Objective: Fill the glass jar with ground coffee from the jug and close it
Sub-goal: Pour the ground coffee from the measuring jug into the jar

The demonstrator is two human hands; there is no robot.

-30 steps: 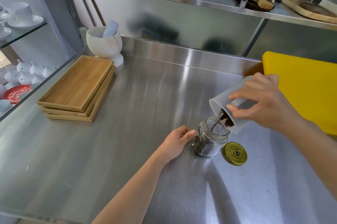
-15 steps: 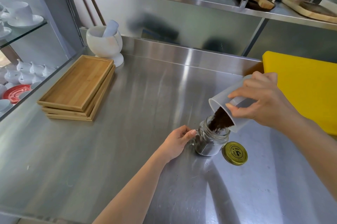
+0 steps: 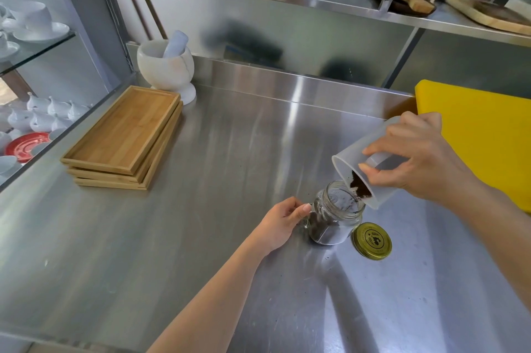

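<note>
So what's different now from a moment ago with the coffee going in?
The clump of ground coffee that was sliding out half a second ago has mostly dropped into the glass jar; less sits at the jug lip. Right hand still tips the jug, left hand still steadies the jar. The gold lid hasn't moved.

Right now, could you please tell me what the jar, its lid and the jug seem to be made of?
The jar looks like clear glass: the dark coffee shows through its shiny wall. The lid seems to be metal with a glossy gold finish and a dark printed mark. The jug appears to be matte, translucent white plastic; it looks cloudy rather than clear.
</note>
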